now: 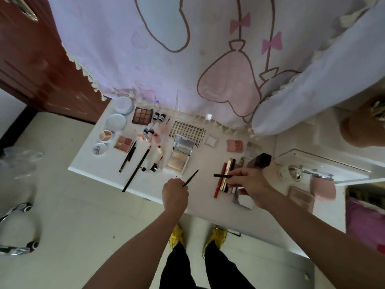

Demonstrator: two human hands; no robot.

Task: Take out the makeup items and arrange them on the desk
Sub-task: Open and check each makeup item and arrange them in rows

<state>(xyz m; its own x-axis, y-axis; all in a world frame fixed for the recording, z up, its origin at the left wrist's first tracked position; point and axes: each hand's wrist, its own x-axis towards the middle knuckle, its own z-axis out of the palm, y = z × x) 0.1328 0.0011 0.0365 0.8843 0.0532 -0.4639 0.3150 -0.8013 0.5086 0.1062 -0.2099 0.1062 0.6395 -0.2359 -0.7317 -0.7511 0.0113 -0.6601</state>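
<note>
White is the colour of the counter [208,160], on which the makeup items are laid out below a pale pink cloth [145,49] printed with a cartoon outline. At the left end two round compacts [124,104] are set beside a nine-pan palette [142,115], with a four-pan palette [123,142] nearer the front edge. Two long black pencils [136,170] are laid slantwise next to it, one reaching past the counter's front edge. Small bottles and tubes are grouped between these and an open mirrored compact [180,155], behind which a lash tray [185,130] is placed. A thin dark pencil [190,177] is gripped at its lower end by the left hand [175,192], its tip raised toward the mirrored compact. A short dark stick [221,175] is pinched by the right hand [250,184] and is held level, pointing left, over a red pencil [217,189] and a gold tube [228,167] lying side by side. A pink blush pan [235,146] is seen farther back.
</note>
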